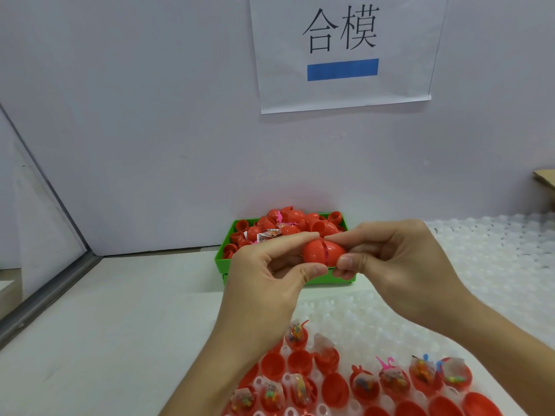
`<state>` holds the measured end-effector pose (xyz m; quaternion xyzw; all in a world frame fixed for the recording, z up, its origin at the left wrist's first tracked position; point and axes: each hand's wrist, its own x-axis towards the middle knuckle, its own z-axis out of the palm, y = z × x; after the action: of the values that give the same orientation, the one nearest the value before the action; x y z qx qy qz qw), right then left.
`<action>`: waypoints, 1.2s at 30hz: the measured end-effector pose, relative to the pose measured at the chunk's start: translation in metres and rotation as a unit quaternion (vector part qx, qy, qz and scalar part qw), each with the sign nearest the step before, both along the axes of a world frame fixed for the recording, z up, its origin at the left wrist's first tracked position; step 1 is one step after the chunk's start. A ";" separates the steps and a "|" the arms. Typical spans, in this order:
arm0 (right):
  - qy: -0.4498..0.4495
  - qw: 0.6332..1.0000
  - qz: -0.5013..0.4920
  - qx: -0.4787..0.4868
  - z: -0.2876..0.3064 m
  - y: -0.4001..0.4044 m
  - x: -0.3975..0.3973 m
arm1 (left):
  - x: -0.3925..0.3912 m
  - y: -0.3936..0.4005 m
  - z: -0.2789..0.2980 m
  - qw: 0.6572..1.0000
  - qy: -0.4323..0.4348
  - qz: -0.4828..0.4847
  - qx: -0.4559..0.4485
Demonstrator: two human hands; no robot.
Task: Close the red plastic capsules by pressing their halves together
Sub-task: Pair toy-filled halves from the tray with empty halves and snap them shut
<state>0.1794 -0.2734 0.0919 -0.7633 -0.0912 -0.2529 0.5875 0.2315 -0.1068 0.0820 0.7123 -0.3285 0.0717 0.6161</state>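
1. Capsule, red, sits mid-frame, its halves not fully joined, a gap showing.
2. Left hand pinches its left half; right hand pinches its right half.
3. Green bin of capsules stands behind, on the surface.

A pale lilac wall carries a taped paper sign with black characters and a blue bar, above a white tabletop.

Glossy smooth red plastic capsule, green plastic bin, matt paper sign, bumpy translucent plastic tray
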 end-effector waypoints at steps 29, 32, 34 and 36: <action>-0.048 0.998 -0.015 -0.026 -0.011 -0.003 0.006 | -0.002 -0.002 -0.001 0.999 -0.001 0.040 0.008; -0.047 0.998 -0.017 -0.022 -0.012 -0.002 0.006 | -0.003 -0.001 0.000 0.999 -0.005 0.049 0.013; -0.050 0.998 -0.016 -0.023 -0.012 -0.001 0.006 | -0.003 -0.001 0.000 0.998 -0.010 0.059 0.017; -0.057 0.998 -0.011 -0.023 -0.012 -0.001 0.006 | -0.004 -0.001 0.000 0.997 -0.019 0.070 0.023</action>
<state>0.1855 -0.2745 0.0800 -0.7617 -0.1220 -0.3004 0.5609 0.2280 -0.1077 0.0823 0.7460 -0.2910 0.1209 0.5867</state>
